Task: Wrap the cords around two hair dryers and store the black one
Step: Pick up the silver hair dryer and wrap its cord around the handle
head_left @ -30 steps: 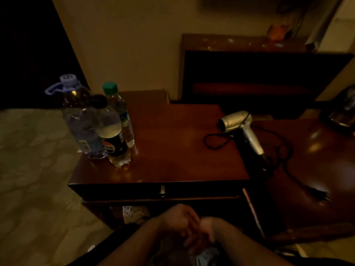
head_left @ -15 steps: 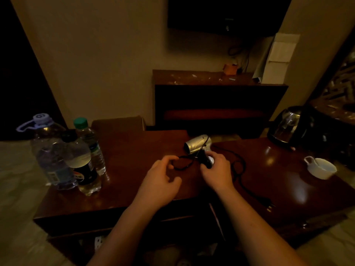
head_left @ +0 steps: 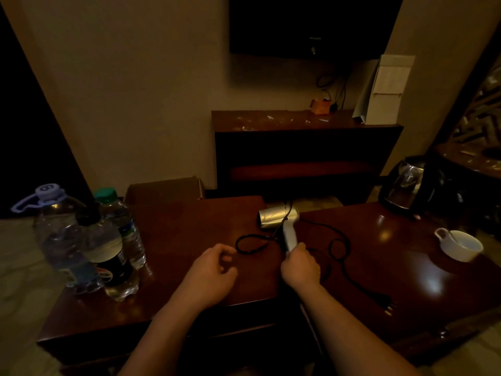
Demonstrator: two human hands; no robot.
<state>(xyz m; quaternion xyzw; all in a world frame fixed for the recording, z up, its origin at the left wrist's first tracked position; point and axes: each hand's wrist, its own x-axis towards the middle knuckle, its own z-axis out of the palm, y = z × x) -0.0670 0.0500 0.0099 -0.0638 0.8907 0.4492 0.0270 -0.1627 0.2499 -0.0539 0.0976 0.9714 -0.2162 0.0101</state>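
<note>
A silver hair dryer (head_left: 276,219) lies across the gap between two dark wooden tables, its barrel pointing left. My right hand (head_left: 299,267) grips the lower end of its pale handle. Its black cord (head_left: 336,253) makes one loop to the left of the handle and more loops to the right, ending in a plug (head_left: 386,306) near the right table's front edge. My left hand (head_left: 210,275) hovers over the left table (head_left: 189,229) beside the left cord loop, fingers loosely curled and holding nothing. No black hair dryer is in sight.
Three plastic bottles (head_left: 89,245) stand at the left table's left end. A white cup (head_left: 458,245) and a kettle (head_left: 406,185) sit on the right table (head_left: 393,267). A low dark shelf (head_left: 303,147) stands against the wall behind.
Both hands rose from my lap to the tables. The right hand took hold of the dryer's handle and slid down to its end; the left hand drew back slightly from the cord loop.
</note>
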